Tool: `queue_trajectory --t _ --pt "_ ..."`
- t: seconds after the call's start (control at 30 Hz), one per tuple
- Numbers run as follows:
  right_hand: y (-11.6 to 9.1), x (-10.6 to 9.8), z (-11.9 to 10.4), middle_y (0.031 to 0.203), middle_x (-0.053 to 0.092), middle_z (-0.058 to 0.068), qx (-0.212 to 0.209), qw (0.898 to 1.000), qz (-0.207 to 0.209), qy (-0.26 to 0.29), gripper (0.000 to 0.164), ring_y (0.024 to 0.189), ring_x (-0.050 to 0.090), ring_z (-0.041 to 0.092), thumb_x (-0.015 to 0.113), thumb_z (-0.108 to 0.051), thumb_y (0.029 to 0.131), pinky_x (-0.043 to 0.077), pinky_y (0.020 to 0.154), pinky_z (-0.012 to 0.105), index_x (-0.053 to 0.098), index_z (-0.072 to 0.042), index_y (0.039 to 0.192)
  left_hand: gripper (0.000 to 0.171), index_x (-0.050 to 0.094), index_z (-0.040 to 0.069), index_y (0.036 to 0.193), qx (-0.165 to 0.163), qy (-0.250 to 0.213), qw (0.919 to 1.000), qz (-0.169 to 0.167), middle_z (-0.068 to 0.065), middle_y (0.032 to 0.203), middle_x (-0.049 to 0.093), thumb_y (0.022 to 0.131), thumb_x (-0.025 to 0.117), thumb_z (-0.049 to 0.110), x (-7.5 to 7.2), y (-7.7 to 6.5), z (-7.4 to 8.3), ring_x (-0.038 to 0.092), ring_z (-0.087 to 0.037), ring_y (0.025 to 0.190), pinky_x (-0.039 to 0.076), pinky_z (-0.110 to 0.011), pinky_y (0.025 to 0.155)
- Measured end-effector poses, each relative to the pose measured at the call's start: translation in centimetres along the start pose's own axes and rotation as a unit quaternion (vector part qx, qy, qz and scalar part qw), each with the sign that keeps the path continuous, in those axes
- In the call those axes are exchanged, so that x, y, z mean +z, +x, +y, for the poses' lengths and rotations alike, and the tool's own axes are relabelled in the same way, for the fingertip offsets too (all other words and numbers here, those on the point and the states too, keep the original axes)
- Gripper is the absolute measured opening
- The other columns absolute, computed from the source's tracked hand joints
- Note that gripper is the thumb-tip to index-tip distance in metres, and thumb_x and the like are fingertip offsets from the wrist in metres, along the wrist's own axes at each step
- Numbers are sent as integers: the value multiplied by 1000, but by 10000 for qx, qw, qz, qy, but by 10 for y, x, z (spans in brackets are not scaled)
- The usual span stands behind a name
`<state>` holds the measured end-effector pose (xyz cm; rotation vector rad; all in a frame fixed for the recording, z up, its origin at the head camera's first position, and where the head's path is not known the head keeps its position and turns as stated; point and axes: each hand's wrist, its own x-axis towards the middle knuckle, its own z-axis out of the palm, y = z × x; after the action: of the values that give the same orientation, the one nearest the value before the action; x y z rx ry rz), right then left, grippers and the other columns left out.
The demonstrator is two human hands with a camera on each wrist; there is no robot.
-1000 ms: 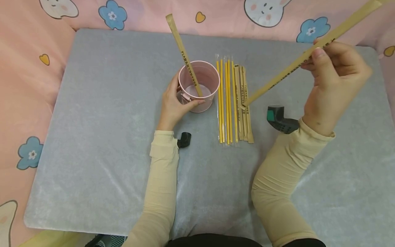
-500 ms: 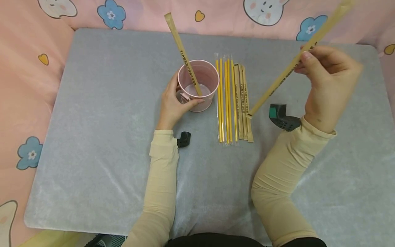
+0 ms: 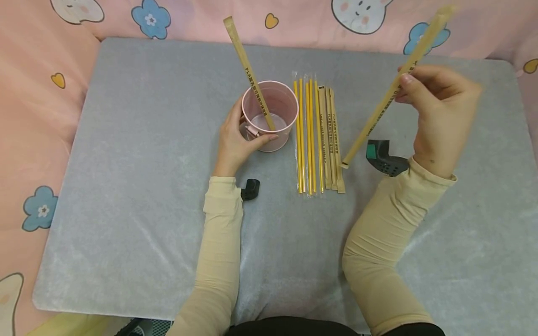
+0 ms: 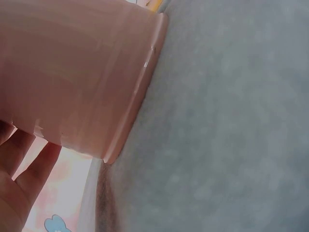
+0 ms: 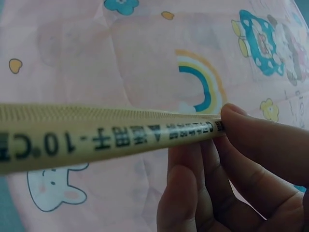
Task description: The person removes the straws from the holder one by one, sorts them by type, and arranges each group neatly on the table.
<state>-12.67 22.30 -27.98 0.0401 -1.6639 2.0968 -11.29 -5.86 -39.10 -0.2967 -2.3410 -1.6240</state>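
Note:
My left hand (image 3: 236,144) grips a small pink bucket (image 3: 271,106) from its left side, thumb across the near wall below the rim. One paper-wrapped straw (image 3: 251,77) leans inside the bucket, its top poking out toward the upper left. In the left wrist view, the bucket's wall (image 4: 72,72) fills the upper left, with fingers (image 4: 38,169) against it. My right hand (image 3: 441,102) pinches another paper-wrapped straw (image 3: 384,102) between thumb and fingers, tilted, its lower end beside the row on the table. Printed characters show on this straw (image 5: 96,140) in the right wrist view.
Right of the bucket lie several yellow straws in clear wrappers (image 3: 310,140) and 3 paper-wrapped straws (image 3: 329,149), side by side. They rest on a grey cloth-covered table (image 3: 147,163). A pink patterned curtain (image 3: 210,18) hangs behind the far edge.
My right hand has moved slightly left and down, turning its straw steeper; the straw's lower end has moved toward me and a little right. My left hand stays on the bucket.

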Motion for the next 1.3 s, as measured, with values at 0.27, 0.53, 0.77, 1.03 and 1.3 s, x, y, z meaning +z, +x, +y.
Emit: queue_trajectory --t 0.27,0.53,0.77,1.03,1.3 --pt "2 -3 3 73 67 19 469 9988 -129 42 7 61 61 26 68 15 75 53 60 28 65 20 80 96 37 2 143 25 -69 10000 -10 -11 132 51 64 89 17 0 1 -1 49 -19 116 42 -29 97" --pt "4 -8 9 74 68 13 821 9935 -524 -590 5 61 60 21 70 9 78 53 63 24 70 12 82 96 37 3 143 -11 -38 10000 -8 -11 132 51 63 89 17 0 0 -2 49 -18 116 41 -25 97" --pt "6 -10 14 74 69 7 1094 9835 -805 -1198 6 62 60 17 69 5 81 52 64 21 72 6 86 96 36 3 143 -18 -30 10000 -10 -11 132 51 64 89 18 0 0 -2 49 -18 117 41 -24 97" --pt "10 -11 23 73 68 3 1418 9723 -974 -1585 5 59 59 14 70 2 81 52 61 18 74 0 84 97 37 3 143 -78 -16 10000 -30 -11 133 51 63 89 18 0 0 -1 49 -18 117 41 -23 97" --pt "13 -12 35 72 68 -1 1669 9578 -1240 -1983 8 59 58 11 68 1 83 51 60 16 73 -5 81 97 36 5 144 -214 1 9997 -113 -8 134 50 63 89 17 0 1 0 48 -14 118 40 -22 98"
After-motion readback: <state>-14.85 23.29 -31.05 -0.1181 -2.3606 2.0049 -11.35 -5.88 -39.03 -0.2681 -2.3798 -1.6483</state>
